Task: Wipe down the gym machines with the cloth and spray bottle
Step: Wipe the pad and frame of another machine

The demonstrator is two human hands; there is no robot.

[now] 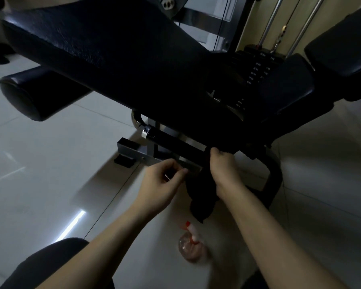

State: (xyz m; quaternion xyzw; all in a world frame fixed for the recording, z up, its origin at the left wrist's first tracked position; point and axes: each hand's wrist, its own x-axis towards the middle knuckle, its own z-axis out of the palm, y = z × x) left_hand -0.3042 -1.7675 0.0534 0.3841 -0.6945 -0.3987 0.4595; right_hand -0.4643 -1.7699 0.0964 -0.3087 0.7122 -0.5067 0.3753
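1. Knee [46, 265] in dark trousers sits at the lower left, with both bare forearms reaching forward over the floor
2. Cloth [200, 195], black and bunched, is draped over the machine's handle [175, 142]; its long axis runs from the bar down towards the camera, and the loose tail points at the spray bottle [191, 245]
3. Right-hand grip [223, 167] is curled round the cloth where it wraps the bar; left-hand grip [165, 184] has thumb and forefinger pinching the cloth's left edge, other fingers curled in
4. Spray bottle stands on the floor between the forearms, just below the cloth's tail: clear body, white trigger head, red nozzle aimed towards the machine
5. Handle is black-sleeved with a chrome collar, slanting from far left to near right under the black padded seat [117, 59]
6. Floor [50, 163] is pale glossy tile with streaks of reflected light; a weight stack [256, 74] and chrome rods [269, 24] stand behind, against a cream wall, in a dim room
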